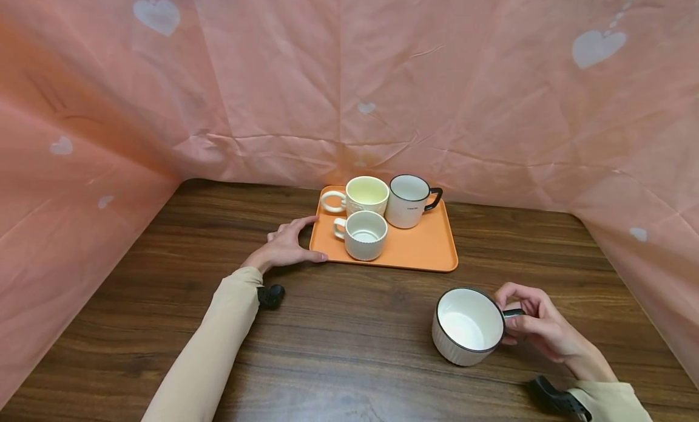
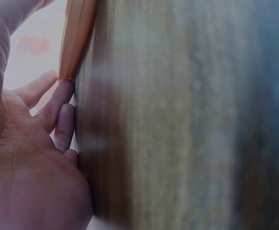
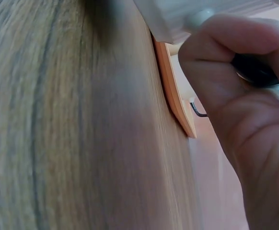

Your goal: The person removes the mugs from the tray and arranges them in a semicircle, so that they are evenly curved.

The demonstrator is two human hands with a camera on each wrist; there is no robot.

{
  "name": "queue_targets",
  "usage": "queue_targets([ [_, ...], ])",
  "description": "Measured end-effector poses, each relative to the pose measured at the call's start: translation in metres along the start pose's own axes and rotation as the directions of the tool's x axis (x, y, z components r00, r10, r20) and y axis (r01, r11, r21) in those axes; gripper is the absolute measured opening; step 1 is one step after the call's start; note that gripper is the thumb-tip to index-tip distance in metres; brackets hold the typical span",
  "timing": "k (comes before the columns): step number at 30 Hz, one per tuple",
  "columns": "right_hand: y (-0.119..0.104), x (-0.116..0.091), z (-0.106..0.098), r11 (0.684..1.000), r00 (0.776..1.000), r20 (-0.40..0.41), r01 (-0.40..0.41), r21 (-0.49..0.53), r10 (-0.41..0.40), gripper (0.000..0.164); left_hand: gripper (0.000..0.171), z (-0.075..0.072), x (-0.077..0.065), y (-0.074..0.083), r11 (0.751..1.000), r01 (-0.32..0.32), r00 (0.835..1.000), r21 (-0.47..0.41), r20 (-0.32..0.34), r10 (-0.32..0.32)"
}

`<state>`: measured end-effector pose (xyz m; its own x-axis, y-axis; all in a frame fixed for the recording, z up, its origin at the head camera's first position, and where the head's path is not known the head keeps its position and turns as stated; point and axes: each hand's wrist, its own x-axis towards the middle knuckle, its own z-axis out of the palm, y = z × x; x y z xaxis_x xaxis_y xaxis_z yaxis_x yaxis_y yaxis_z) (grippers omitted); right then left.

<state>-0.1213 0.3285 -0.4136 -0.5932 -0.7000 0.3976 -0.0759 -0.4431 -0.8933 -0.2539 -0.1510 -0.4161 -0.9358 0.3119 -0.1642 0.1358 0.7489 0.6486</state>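
My right hand [image 1: 537, 322] grips the black handle [image 1: 513, 313] of a wide white ribbed mug [image 1: 461, 351] with a dark rim, over the front right of the table. The right wrist view shows my fingers curled round that handle. At the orange tray [image 1: 420, 255], my left hand [image 1: 286, 246] is spread, its thumb by the front edge and its fingertips at the left edge. On the tray stand a pale yellow cup [image 1: 355, 198], a small white cup [image 1: 364, 247] before it, and a tall white mug [image 1: 404, 212] with a black handle.
The dark wooden table [image 1: 349, 325] reaches back to a pink cloth [image 1: 306, 94] with white hearts, which hangs behind and at both sides. The tray lies near the back, close to the cloth. Black wrist straps [image 1: 271, 296] show at both sleeves.
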Motion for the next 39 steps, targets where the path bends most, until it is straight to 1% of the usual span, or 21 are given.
queue_targets([
  [6, 0.001, -0.008, -0.001, 0.999, 0.999, 0.020, -0.025, 0.030, 0.025, 0.069, 0.101, 0.001, 0.000, 0.000, 1.000, 0.001, 1.000, 0.002, 0.004, -0.001],
  [12, 0.002, -0.016, -0.002, 0.997, 0.999, 0.012, -0.044, 0.059, 0.043, 0.069, 0.101, 0.002, -0.001, 0.000, 1.000, 0.004, 1.000, 0.009, 0.005, -0.004],
  [16, 0.002, -0.020, -0.004, 0.994, 0.997, 0.006, -0.072, 0.078, 0.071, 0.070, 0.101, 0.001, -0.001, 0.001, 1.000, 0.008, 1.000, 0.011, 0.005, -0.008],
  [20, 0.002, -0.025, -0.005, 0.994, 0.997, 0.006, -0.083, 0.070, 0.083, 0.071, 0.101, 0.002, -0.001, 0.001, 1.000, 0.007, 1.000, 0.007, 0.007, -0.007],
  [24, 0.003, -0.028, -0.006, 0.995, 0.997, 0.015, -0.075, 0.072, 0.074, 0.072, 0.101, 0.002, -0.001, 0.002, 1.000, 0.003, 1.000, -0.003, 0.008, -0.003],
  [29, 0.003, -0.031, -0.005, 0.992, 0.997, 0.021, -0.078, 0.101, 0.076, 0.072, 0.101, 0.001, -0.001, 0.002, 1.000, 0.002, 1.000, 0.006, 0.005, -0.002],
  [34, 0.003, -0.034, -0.005, 0.988, 0.995, 0.025, -0.100, 0.119, 0.097, 0.070, 0.101, 0.001, 0.000, 0.001, 1.000, 0.002, 1.000, 0.023, 0.004, -0.002],
  [39, 0.001, -0.036, -0.007, 0.983, 0.991, 0.039, -0.134, 0.122, 0.131, 0.069, 0.101, 0.000, 0.000, -0.001, 1.000, 0.004, 1.000, 0.014, 0.004, -0.004],
])
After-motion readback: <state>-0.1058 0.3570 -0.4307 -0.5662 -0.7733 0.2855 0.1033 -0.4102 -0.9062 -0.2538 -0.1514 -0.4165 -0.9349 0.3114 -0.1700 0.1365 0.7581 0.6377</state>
